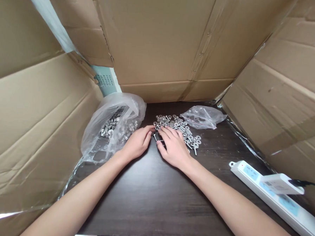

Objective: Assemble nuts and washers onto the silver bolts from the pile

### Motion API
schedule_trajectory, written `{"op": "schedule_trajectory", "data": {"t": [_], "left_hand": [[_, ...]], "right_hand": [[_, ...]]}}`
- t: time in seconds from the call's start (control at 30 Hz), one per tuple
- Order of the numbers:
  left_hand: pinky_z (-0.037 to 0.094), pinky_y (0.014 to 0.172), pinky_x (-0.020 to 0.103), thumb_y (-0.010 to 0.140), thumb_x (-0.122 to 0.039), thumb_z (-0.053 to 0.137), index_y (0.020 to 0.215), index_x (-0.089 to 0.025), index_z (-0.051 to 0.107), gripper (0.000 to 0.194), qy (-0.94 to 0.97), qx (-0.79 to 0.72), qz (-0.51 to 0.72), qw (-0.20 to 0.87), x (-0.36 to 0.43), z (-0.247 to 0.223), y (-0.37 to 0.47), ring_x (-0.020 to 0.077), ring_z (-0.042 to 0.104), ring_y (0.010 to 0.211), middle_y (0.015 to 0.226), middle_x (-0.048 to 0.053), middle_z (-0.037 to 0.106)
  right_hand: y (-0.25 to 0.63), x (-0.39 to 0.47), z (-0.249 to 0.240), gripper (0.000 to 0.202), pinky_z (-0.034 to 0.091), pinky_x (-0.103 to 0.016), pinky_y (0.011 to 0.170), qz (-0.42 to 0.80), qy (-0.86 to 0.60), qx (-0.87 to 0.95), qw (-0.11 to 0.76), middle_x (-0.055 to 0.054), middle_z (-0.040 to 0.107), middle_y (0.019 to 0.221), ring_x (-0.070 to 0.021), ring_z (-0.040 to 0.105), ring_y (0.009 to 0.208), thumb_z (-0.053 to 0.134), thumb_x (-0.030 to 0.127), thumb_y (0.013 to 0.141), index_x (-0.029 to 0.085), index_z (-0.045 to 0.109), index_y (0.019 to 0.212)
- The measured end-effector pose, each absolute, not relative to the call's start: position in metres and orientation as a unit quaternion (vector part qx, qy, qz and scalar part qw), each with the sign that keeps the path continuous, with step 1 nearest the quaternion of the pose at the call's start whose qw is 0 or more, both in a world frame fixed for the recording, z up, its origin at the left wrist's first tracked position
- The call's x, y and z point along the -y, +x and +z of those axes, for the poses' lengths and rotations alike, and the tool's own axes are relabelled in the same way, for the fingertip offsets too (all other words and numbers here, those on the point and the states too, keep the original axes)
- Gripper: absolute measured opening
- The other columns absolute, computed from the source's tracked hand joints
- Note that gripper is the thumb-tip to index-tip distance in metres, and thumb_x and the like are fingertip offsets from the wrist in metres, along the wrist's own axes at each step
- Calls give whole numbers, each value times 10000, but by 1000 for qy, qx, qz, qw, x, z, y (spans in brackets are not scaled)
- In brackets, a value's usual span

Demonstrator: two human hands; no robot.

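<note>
Loose metal bolts, nuts and washers (189, 137) lie in a pile on the dark table (153, 195). My right hand (173, 145) rests palm down over the pile's near left part, its fingers spread a little over the hardware. At the pile's left edge is my left hand (139, 141), its fingers together and its thumb beside them; whatever its fingertips may hold is too small to make out. A bolt (154, 137) shows in the gap between my hands. The clear plastic bag (93, 132) with more metal parts stands just left of my left hand.
A second clear plastic bag (203, 117), crumpled, lies behind the pile to the right. The white power strip (274, 200) with a plugged-in adapter (282, 183) and black cable is at the right. Cardboard walls (163, 44) enclose the table at the back and both sides.
</note>
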State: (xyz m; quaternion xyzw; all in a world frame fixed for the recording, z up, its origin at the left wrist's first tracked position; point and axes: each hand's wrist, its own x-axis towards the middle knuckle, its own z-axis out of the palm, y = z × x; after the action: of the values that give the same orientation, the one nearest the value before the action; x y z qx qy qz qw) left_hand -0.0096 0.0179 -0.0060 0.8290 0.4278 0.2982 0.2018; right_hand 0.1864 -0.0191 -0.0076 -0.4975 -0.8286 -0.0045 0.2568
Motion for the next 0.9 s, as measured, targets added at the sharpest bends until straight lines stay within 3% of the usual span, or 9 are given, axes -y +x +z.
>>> {"op": "schedule_trajectory", "data": {"t": [0.17, 0.33, 0.43, 0.5, 0.73, 0.9], "left_hand": [[546, 1039, 434, 954, -168, 476, 1326, -164, 577, 386, 826, -418, 327, 192, -17, -8, -9, 242, 690, 1084, 1127, 106, 731], [419, 1198, 524, 897, -191, 506, 1464, -123, 496, 571, 845, -431, 283, 142, -17, -7, -9, 314, 522, 1387, 1484, 176, 572], [275, 1278, 585, 859, -202, 507, 1582, -149, 375, 737, 866, -424, 217, 151, -20, -4, -8, 342, 301, 1561, 1659, 145, 392], [218, 1294, 605, 861, -224, 503, 1618, -159, 319, 781, 874, -420, 184, 161, -22, -4, -7, 345, 235, 1592, 1694, 129, 335], [329, 1241, 575, 926, -288, 477, 1578, -116, 390, 680, 859, -448, 204, 138, -23, -3, -5, 360, 393, 1493, 1579, 185, 485], [274, 1267, 581, 952, -336, 485, 1635, -167, 297, 729, 866, -437, 186, 157, -24, -3, -4, 353, 296, 1563, 1673, 139, 373]], "right_hand": [[187, 20, -8, 389, 417, -551, 1122, 10, -468, 849, 246, -190, 634, 1449, -341, 541, 1373, 535, 278, 1010, 131, 652, 1351], [187, 19, -8, 280, 450, -533, 1082, 14, -461, 849, 260, -185, 676, 1347, -335, 597, 1267, 568, 247, 982, 132, 698, 1202], [186, 19, -6, 215, 468, -518, 1042, 24, -457, 848, 267, -157, 701, 1224, -314, 629, 1162, 573, 234, 971, 162, 700, 1128], [186, 19, -5, 197, 463, -515, 1043, 26, -456, 848, 269, -152, 700, 1178, -307, 636, 1124, 570, 225, 969, 158, 692, 1107], [186, 18, -7, 173, 422, -527, 1065, 39, -444, 850, 279, -140, 696, 1178, -296, 634, 1138, 550, 198, 971, 180, 663, 1101], [185, 18, -6, 161, 420, -514, 1055, 48, -448, 849, 275, -135, 696, 1176, -291, 637, 1131, 548, 194, 965, 177, 655, 1084]]}}
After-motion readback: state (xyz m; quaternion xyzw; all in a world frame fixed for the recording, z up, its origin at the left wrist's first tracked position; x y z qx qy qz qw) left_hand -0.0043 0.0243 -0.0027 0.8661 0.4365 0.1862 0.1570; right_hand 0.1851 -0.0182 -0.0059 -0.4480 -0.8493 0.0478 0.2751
